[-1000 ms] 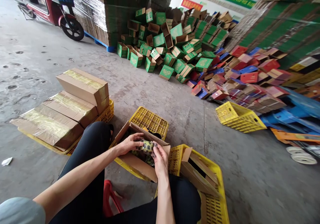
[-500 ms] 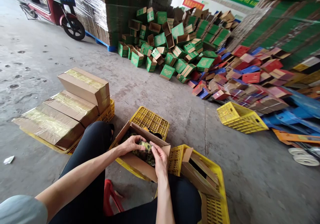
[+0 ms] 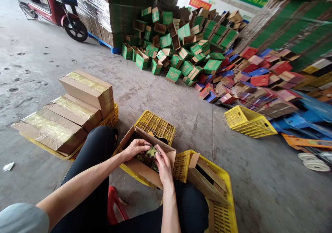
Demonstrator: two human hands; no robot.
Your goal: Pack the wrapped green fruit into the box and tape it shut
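Observation:
A small green-and-black camouflage-patterned packet (image 3: 151, 152), its exact kind unclear, is pinched between my two hands above an open cardboard box (image 3: 149, 173). My left hand (image 3: 135, 150) has its thumb and fingers closed on the packet's left end. On the right end, the fingers of my right hand (image 3: 164, 164) are closed. Dark patterned items lie inside the box, partly hidden by my hands and the flaps. Under the box is an upturned yellow plastic crate (image 3: 155, 122).
At my left, taped cartons (image 3: 80, 108) sit on a yellow crate (image 3: 110, 118). Another yellow crate (image 3: 229, 205) at my right holds an open carton (image 3: 206, 182). Beyond are a lone yellow crate (image 3: 249, 124), heaped green boxes (image 3: 173, 74), red-and-blue boxes (image 3: 259, 80) and a scooter (image 3: 59, 15).
My left thumb and fingers have shifted along the packet, leaving more of its surface showing. My right fingers have moved slightly up and left around it. The box stays put.

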